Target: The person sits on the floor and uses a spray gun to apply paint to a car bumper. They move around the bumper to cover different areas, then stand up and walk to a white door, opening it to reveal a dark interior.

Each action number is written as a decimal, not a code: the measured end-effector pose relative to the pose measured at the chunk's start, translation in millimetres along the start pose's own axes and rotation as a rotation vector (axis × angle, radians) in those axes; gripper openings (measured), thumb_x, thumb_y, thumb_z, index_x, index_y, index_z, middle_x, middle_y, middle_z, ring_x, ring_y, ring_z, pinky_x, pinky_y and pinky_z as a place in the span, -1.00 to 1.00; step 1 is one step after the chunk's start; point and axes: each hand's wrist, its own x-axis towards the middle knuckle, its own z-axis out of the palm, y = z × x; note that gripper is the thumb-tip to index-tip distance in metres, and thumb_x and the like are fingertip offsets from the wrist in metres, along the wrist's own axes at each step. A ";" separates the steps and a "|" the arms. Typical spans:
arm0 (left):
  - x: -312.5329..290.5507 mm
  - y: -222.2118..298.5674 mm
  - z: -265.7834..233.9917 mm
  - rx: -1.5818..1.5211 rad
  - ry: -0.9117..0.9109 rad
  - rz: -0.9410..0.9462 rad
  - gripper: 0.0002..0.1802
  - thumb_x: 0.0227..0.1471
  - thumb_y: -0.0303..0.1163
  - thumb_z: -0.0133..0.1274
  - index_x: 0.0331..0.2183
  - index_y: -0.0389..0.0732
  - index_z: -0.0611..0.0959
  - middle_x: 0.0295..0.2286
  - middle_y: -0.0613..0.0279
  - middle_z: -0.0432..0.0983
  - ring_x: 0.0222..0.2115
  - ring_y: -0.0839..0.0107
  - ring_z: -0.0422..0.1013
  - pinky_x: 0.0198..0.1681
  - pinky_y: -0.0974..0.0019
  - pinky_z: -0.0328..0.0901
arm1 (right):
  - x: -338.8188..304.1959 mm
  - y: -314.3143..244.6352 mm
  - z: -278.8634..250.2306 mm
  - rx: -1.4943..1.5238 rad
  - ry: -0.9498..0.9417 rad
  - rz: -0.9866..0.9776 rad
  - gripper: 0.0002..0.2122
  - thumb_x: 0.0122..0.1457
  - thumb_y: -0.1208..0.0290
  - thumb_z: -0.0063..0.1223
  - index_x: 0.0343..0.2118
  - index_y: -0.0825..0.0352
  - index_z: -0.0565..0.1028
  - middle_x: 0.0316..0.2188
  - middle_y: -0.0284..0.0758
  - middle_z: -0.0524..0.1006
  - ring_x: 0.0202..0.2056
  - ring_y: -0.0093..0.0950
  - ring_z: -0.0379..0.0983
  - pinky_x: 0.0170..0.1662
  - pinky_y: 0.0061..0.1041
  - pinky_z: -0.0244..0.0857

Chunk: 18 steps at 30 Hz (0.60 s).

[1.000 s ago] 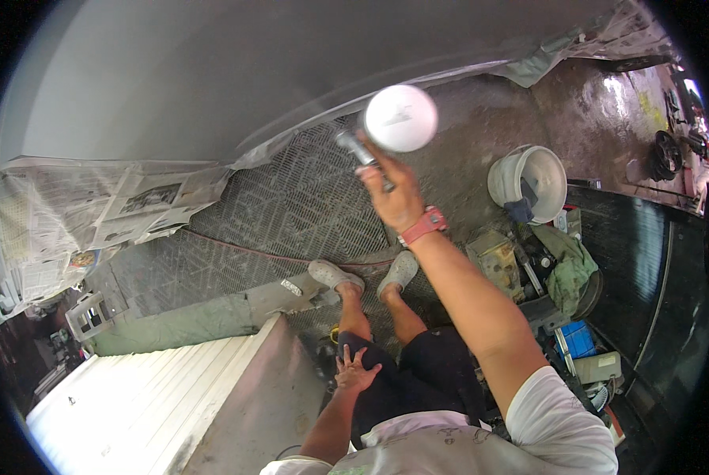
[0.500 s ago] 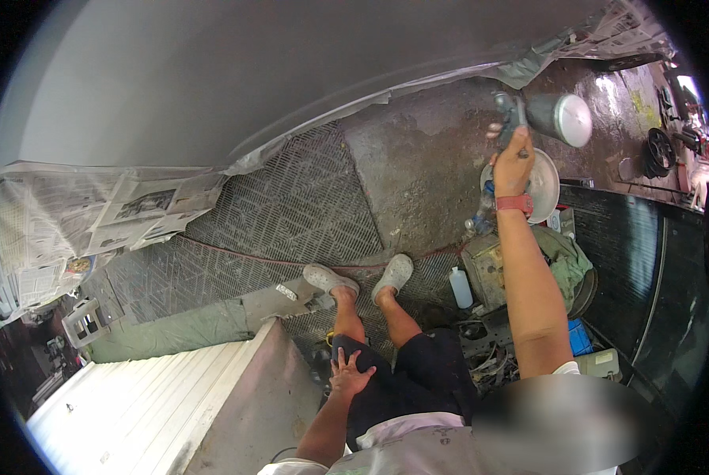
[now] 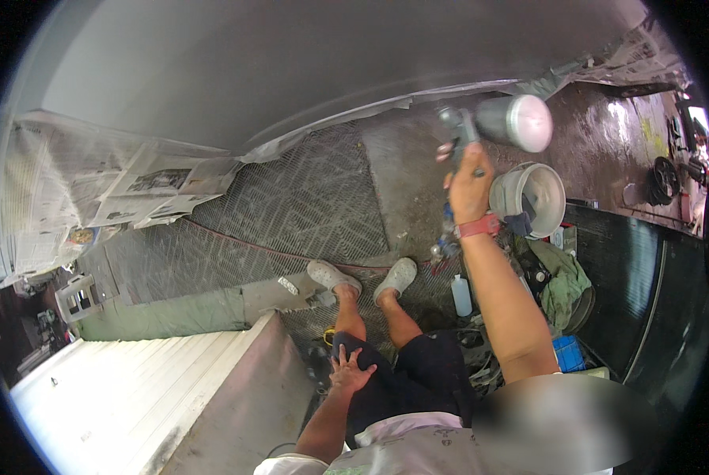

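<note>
My right hand is wrapped round the grip of a spray gun, with a red band on the wrist below. A grey cup with a pale round end sticks out to the right of the gun. The gun is held up near the lower edge of a large grey painted panel, apart from it. Blue and metal fittings hang under the gripping hand. My left hand lies with fingers spread on my dark shorts, at the thigh, and holds nothing.
Newspaper masking covers the left, below the panel. A white bucket stands right of my right wrist. Near my feet are a white bottle, a red hose and a green cloth. A white ribbed panel fills the lower left.
My right hand has moved left with the spray gun, uncovering more of the bucket. My left hand stays on the thigh.
</note>
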 end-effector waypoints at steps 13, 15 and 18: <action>1.0 -0.2 11.1 -0.085 -0.011 -0.027 -0.02 0.02 0.40 0.14 0.38 0.36 0.21 0.47 0.14 -0.35 0.44 -0.21 -0.28 0.35 -0.43 -0.01 | -102.6 -42.2 137.1 0.061 -0.710 -0.131 -0.46 0.48 0.02 -0.15 0.36 0.25 0.34 -0.25 -0.31 0.64 -0.29 -0.59 0.53 -0.14 -0.49 0.45; 0.8 0.0 11.8 -0.080 -0.018 -0.033 -0.02 0.03 0.41 0.12 0.38 0.38 0.21 0.48 0.19 -0.36 0.45 -0.19 -0.29 0.34 -0.44 0.00 | -96.5 -51.3 136.4 0.120 -0.745 -0.123 -0.46 0.48 -0.01 -0.15 0.36 0.24 0.34 -0.27 -0.33 0.63 -0.28 -0.60 0.53 -0.13 -0.48 0.44; 3.0 -0.5 14.9 -0.070 -0.017 -0.038 -0.04 0.04 0.41 0.10 0.39 0.41 0.20 0.48 0.27 -0.38 0.46 -0.16 -0.33 0.33 -0.45 0.03 | -84.8 -60.5 124.9 0.147 -0.684 -0.108 -0.43 0.47 -0.09 -0.21 0.36 0.20 0.35 -0.30 -0.38 0.61 -0.27 -0.62 0.53 -0.31 -0.56 0.41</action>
